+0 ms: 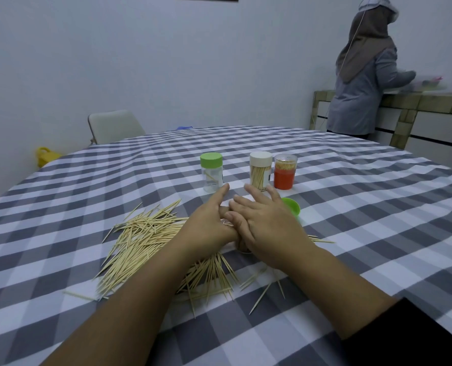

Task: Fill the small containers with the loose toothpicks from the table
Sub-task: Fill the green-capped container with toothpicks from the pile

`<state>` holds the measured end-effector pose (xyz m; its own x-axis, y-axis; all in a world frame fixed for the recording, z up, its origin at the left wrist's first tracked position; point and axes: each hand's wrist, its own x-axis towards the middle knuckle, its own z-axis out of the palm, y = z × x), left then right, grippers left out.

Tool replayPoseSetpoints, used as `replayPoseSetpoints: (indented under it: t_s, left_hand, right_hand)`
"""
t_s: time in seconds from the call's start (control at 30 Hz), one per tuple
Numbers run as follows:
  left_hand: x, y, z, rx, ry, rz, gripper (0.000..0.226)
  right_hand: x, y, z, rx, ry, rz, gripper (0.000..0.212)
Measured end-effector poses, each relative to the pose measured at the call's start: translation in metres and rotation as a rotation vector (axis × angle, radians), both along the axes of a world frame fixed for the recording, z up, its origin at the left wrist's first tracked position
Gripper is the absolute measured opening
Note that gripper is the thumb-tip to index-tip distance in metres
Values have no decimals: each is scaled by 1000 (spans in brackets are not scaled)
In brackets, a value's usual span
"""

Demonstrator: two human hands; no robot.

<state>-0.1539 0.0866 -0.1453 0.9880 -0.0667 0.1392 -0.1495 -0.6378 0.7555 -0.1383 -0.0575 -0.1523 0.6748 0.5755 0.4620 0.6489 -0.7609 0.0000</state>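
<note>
Left hand (pixel 209 223) and right hand (pixel 267 223) overlap above loose toothpicks (pixel 140 241) on the counter (pixel 351 207); right grip open, left grip's hold indiscernible.

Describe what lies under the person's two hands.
Loose toothpicks spread beneath both hands. A container's rim peeks out under the right hand and left hand; its contents are covered.

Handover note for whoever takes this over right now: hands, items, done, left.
Left hand and right hand: together over a small container, mostly hidden; grip unclear.
Loose toothpicks: large pile on the checked tablecloth, under and left of the hands.
Green-lidded container: nearly empty.
White-lidded container and red container: look full.
Loose green lid: beside the right hand.
Left: most of the pile.
</note>
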Motion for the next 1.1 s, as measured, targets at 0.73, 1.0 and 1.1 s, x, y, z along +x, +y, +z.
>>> replayPoseSetpoints:
  t_s: [0.73,1.0,1.1]
  left_hand:
    - [-51,35,10,571,195,192,87]
    - [-51,-4,-33,695,132,292,103]
    - [-48,-3,-35,688,190,230,90]
  right_hand:
    - [-8,-9,7,486,824,73,89]
    - [-11,-7,6,536,829,81,86]
    - [-10,-7,5,541,825,85,86]
